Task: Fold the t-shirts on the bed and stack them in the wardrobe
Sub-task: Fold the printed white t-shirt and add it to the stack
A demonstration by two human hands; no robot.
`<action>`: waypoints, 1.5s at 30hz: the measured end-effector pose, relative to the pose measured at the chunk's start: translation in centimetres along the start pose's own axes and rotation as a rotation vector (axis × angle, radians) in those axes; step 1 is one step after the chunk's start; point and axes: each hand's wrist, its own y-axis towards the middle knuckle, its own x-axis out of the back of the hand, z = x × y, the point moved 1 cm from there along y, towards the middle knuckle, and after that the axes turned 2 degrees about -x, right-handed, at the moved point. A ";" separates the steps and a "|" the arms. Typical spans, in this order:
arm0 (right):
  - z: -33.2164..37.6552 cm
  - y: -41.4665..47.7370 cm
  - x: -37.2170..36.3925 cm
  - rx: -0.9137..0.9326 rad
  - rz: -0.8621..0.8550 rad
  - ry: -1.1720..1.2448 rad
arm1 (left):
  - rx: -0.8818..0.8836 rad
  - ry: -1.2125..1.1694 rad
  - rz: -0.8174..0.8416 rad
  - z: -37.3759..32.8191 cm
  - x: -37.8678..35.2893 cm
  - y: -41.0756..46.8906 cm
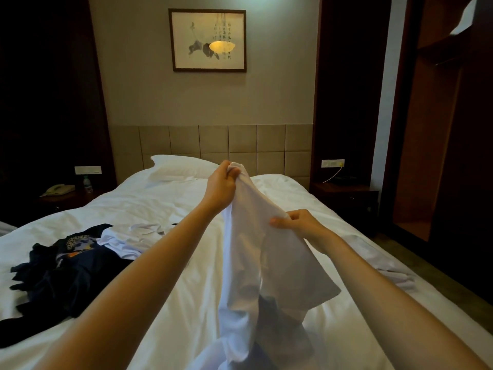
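White t-shirt (266, 263) hangs lengthwise above the bed (165, 206), its bunched top pinched in the raised, farther left hand (222, 184) and one edge pinched lower and nearer by the right hand (301, 225), hands apart, its tail trailing down toward the person.

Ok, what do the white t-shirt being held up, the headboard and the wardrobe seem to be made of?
The white t-shirt looks like thin, soft, matte fabric, likely cotton knit; it hangs limp and creased. The headboard is tan padded panels, fabric or leatherette; square seams show. The wardrobe looks like reddish-brown wood or veneer; dim light hides any grain.
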 end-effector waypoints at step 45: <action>-5.0 -1.8 1.1 0.033 -0.253 -0.017 | -0.217 0.732 0.496 -2.6 -4.8 -4.1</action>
